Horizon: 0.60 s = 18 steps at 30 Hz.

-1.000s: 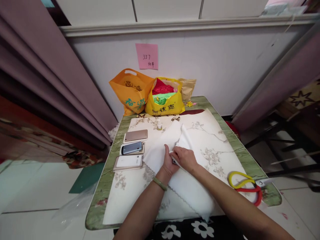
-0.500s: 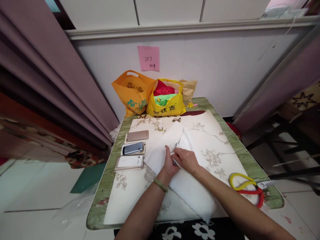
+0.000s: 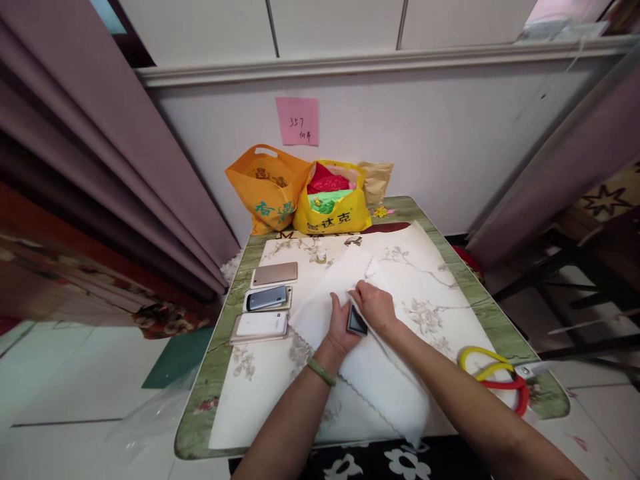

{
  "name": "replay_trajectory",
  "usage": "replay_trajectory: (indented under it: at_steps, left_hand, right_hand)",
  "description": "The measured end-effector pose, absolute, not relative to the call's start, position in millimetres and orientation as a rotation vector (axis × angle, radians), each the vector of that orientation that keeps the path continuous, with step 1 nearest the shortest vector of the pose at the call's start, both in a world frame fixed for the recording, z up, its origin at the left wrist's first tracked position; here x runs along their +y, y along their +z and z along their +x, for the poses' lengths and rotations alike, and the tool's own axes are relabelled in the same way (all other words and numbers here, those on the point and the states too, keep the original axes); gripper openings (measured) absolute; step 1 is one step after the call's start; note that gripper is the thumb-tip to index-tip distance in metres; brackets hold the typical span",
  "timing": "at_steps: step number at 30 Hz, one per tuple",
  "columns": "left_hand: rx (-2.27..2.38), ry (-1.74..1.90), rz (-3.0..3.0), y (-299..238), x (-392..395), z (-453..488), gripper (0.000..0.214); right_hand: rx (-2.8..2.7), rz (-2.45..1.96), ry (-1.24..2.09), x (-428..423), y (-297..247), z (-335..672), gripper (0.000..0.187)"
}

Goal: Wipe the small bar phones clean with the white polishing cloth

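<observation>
My left hand [image 3: 341, 321] holds a small dark phone [image 3: 357, 321] over a white cloth [image 3: 385, 380] with a scalloped edge. My right hand [image 3: 376, 305] rests on the phone's far end, its fingers curled onto the cloth there. The phone's dark screen faces up between the two hands. A green bangle [image 3: 320, 371] sits on my left wrist. The cloth lies on a pale flowered sheet [image 3: 430, 300] that covers a green marbled table [image 3: 200, 400].
Three phones lie in a column at the left: a rose-gold one [image 3: 275, 273], a grey-blue one [image 3: 266, 297] and a white one [image 3: 259, 325]. Orange [image 3: 267, 187] and yellow [image 3: 333, 200] bags stand at the far edge. Scissors with yellow and red handles [image 3: 493, 377] lie at the right.
The cloth flap that stood raised over the phone has come down flat. The phone, wrapped before, now shows its dark screen between my hands.
</observation>
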<state>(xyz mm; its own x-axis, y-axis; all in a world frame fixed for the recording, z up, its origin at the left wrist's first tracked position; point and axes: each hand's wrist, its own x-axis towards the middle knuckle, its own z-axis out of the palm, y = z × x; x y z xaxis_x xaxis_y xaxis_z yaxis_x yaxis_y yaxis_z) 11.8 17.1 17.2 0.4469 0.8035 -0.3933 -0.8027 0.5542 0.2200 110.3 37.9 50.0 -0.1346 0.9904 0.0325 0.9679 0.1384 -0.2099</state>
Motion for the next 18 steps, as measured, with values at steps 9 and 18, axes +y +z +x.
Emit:
replay_trajectory:
  at_steps: [9, 18]
  left_hand:
    - [0.519, 0.981, -0.029, 16.8, 20.2, 12.7, 0.061]
    - [0.488, 0.987, 0.042, 18.7, 17.0, 11.9, 0.064]
  right_hand:
    - [-2.275, -1.879, 0.237, 33.4, 49.0, 107.6, 0.033]
    - [-2.191, -1.985, 0.181, 41.2, 47.7, 113.7, 0.033]
